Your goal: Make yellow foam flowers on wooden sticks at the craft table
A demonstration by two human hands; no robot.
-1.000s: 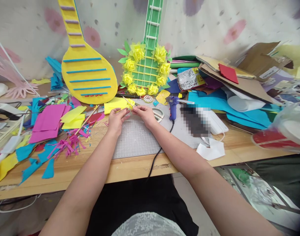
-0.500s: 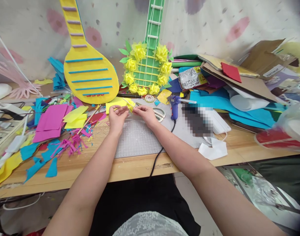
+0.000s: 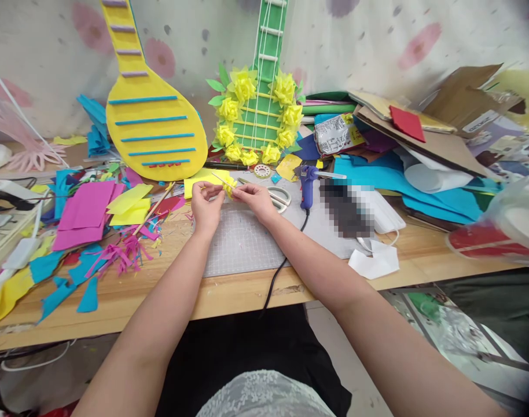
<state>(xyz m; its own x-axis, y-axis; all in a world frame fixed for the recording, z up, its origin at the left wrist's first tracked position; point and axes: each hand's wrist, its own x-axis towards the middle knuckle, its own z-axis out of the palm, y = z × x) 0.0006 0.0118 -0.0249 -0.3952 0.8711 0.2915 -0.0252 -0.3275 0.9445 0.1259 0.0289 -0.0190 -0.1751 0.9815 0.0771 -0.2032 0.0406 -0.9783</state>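
Observation:
Between my two hands is a small piece of yellow crepe paper, partly formed like a flower (image 3: 230, 184), above the far part of the grey cutting mat (image 3: 242, 243). My left hand (image 3: 207, 205) pinches its left side, fingers bent. From the right, my right hand (image 3: 256, 202) grips it between thumb and fingers. A thin pale stick (image 3: 217, 178) crosses the paper; which hand holds it I cannot tell. Scissors (image 3: 280, 200) lie just right of my right hand, partly hidden by it. Beyond my left hand lies a flat yellow paper sheet (image 3: 199, 184).
A purple glue gun (image 3: 307, 188) rests right of the scissors, its cord running to the table edge. Behind stand a yellow paper lute shape (image 3: 155, 124) and a green stringed one (image 3: 260, 124) ringed with yellow flowers. Paper scraps (image 3: 88, 208) cover the left; cardboard (image 3: 429, 139) is piled right.
The camera view has shifted slightly, so the background sits a little left and higher. Both hands keep their grip on the yellow paper flower, with little visible movement.

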